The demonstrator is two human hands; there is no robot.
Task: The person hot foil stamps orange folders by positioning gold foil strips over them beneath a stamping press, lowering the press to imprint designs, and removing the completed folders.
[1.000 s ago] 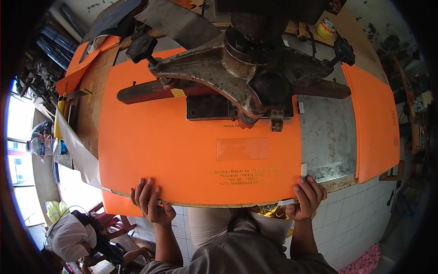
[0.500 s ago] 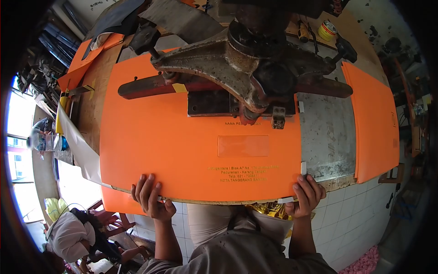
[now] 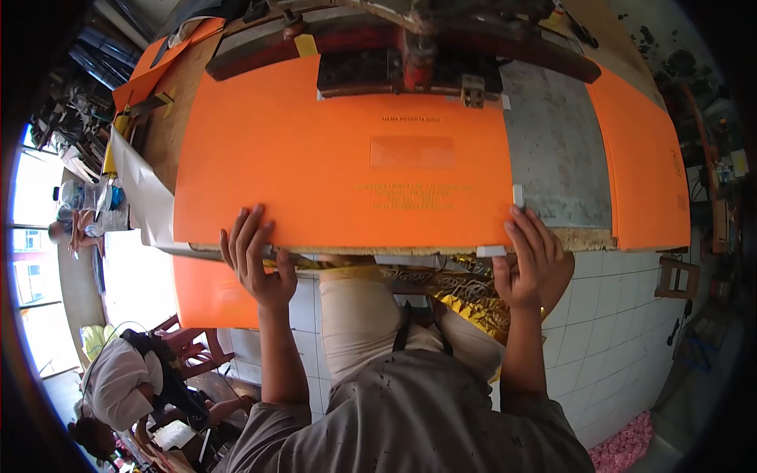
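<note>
A large orange card sheet (image 3: pixel 276 158) lies on the work table, printed with small gold lettering and holding a clear rectangular window (image 3: pixel 412 152). My left hand (image 3: pixel 259 260) rests at its near edge, left of centre, fingers stretched over the top and thumb apart at the edge. At the near right corner is my right hand (image 3: pixel 530 264), its fingers extended beside the sheet's right edge and thumb spread. Small white stops (image 3: pixel 490 251) sit by that corner, close to the right fingers. The dark press head (image 3: pixel 363 75) stands above the sheet's far part.
More orange sheets (image 3: pixel 643 173) lie at the right, past a grey metal plate (image 3: pixel 556 142). Crumpled gold foil (image 3: pixel 473 315) hangs below the table edge near my legs. A white sheet (image 3: pixel 140 189) droops at the left. Another person (image 3: pixel 122 378) sits at lower left.
My view has tipped downward, so the sheet, press and both hands appear higher in the picture. Both hands keep about the same places along the sheet's near edge.
</note>
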